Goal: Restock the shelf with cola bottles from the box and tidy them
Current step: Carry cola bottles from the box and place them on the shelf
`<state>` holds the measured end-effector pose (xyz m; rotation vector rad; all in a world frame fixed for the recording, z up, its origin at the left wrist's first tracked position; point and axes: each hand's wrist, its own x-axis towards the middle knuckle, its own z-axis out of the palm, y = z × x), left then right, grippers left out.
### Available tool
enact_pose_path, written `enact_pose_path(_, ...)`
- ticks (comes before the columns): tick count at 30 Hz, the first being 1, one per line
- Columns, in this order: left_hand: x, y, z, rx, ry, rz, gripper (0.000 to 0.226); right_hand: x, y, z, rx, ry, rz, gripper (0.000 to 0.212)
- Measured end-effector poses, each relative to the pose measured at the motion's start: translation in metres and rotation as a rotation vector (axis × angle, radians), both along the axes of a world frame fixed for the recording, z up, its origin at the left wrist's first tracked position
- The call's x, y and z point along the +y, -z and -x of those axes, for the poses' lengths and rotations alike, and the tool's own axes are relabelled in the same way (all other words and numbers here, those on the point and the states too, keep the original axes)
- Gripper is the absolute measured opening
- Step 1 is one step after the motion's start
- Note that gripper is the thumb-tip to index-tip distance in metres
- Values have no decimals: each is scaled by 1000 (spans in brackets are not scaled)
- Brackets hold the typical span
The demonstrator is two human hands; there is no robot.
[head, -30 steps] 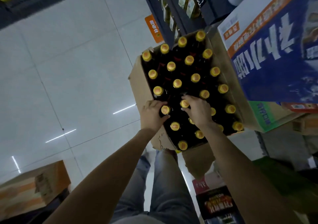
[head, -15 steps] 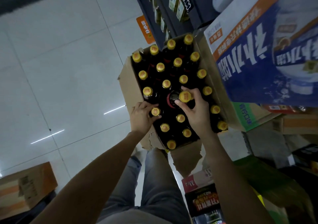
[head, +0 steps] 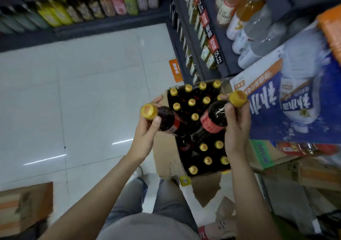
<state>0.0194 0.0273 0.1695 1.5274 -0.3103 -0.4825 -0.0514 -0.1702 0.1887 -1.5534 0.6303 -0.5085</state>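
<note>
Head view — both bottles now lifted clear of the box (head: 164, 153): left hand (head: 145, 138) at 9 o'clock and right hand (head: 237, 129) at 3 grip a cola bottle each by the neck, fingers curled — ready for shelving.

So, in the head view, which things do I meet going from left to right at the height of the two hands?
White tiled floor → left hand → dark cola bottle with yellow cap held in it → second dark cola bottle with red label → right hand gripping it → big blue-and-white printed carton.

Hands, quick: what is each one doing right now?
Left hand: grips a dark yellow-capped cola bottle.
Right hand: grips another dark yellow-capped cola bottle.
</note>
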Motion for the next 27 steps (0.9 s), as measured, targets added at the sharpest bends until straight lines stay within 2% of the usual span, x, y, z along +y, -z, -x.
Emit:
enact_pose_path(3, 29, -12, -23, 3, -156, 6, 46, 19, -25, -26, 51, -67, -102, 35)
enact_pose_path(5, 59, -15, -47, 47, -306, 53, 38, 42, -34, -51, 52, -119, -220, 33)
enact_pose_path(7, 96, -16, -69, 86, -409, 64, 39, 75, -39, -79, -9, -191, -328, 28)
enact_pose_path(12, 206, -19, -122, 220, -533, 73, 39, 177, -31, -152, 53, -361, -513, 24)
enact_pose_path(16, 293, -31, -164, 428, -535, 19, 38, 265, -23, -212, 181, -472, -555, 27)
enact_pose_path(20, 380, -45, -203, 555, -520, 61, 38, 365, -22, -274, 288, -562, -668, 30)
enact_pose_path(24, 439, -47, -252, 610, -514, 127, 37, 435, -18, -328, 366, -687, -708, 36)
enact_pose_path(27, 466, -42, -294, 611, -468, 101, 44, 469, -12, -375, 414, -779, -689, 40)
